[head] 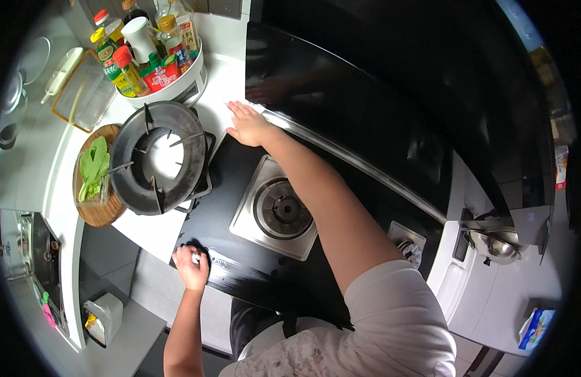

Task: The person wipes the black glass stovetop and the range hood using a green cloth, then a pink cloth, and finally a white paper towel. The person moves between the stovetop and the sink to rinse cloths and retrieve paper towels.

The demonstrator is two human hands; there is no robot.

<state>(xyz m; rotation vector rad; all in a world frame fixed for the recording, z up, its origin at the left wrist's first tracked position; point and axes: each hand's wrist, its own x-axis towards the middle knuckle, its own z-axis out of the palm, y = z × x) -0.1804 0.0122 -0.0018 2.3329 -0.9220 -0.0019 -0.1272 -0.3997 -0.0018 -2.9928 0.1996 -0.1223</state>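
My left hand [194, 267] is at the front left corner of the black gas hob [215, 202], its fingers curled round a small whitish thing that they mostly hide. Wet streaks show on the hob beside it. My right hand [247, 126] lies palm down with spread fingers at the hob's back edge, by the white countertop; what is under the palm is hidden. Between my arms is an uncovered burner [286, 209] in a square steel plate. A round black pan support [120, 184] with prongs rests left of the hob, over another black grate [206, 186].
Left of the pan support, leafy greens [94, 162] lie in a clear container on a round wooden board [104, 217]. Sauce bottles stand in a white round rack [191, 75] behind. The dark range hood [347, 94] slants across the back right. A steel bowl [495, 247] is at the right.
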